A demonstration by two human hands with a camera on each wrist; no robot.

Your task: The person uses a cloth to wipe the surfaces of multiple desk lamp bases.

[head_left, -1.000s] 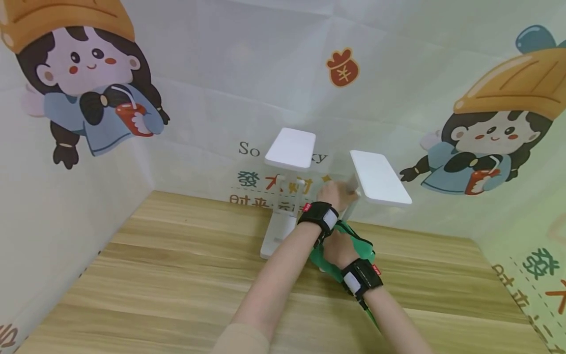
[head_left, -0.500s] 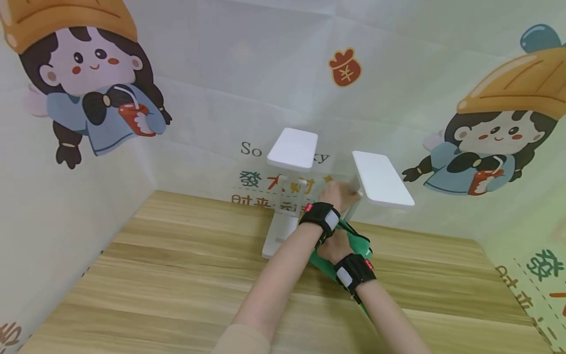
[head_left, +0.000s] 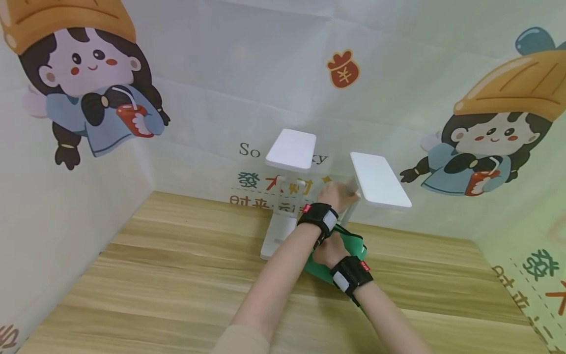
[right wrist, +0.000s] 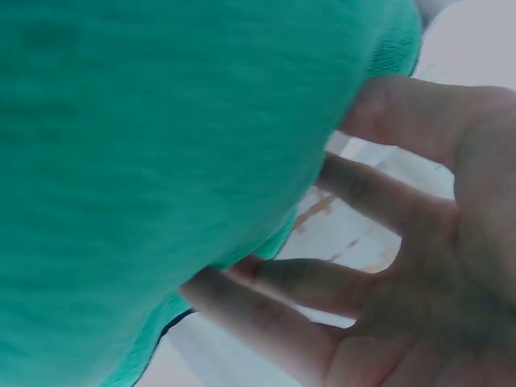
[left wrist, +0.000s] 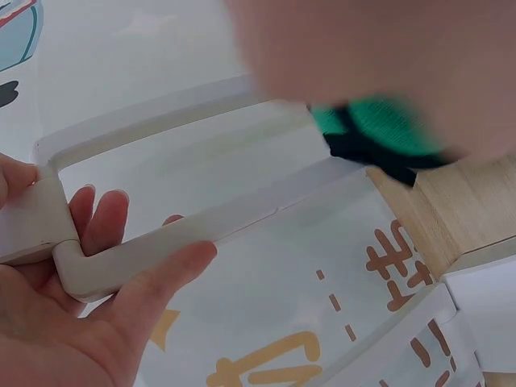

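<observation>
Two white stands with flat tilted tops are in the head view: the left stand (head_left: 292,149) and the right stand (head_left: 381,179). My left hand (head_left: 337,196) grips the right stand just under its top. The left wrist view shows thumb and fingers around one corner of its white frame (left wrist: 169,250). Lower down, my right hand (head_left: 330,250) holds a green cloth (head_left: 353,243) with black edging, against the lower part of the same stand. In the right wrist view the cloth (right wrist: 161,161) covers the fingertips. My forearms and the cloth hide most of this stand's base.
Both stands are on a wood-grain tabletop (head_left: 177,280). A pale printed sheet (head_left: 212,113) with cartoon figures and lettering rises close behind them and along both sides. The left stand's base (head_left: 276,236) lies beside my left forearm.
My right hand and the green cloth have shifted a little to the left, lower on the right stand. The left hand keeps its grip in the same place.
</observation>
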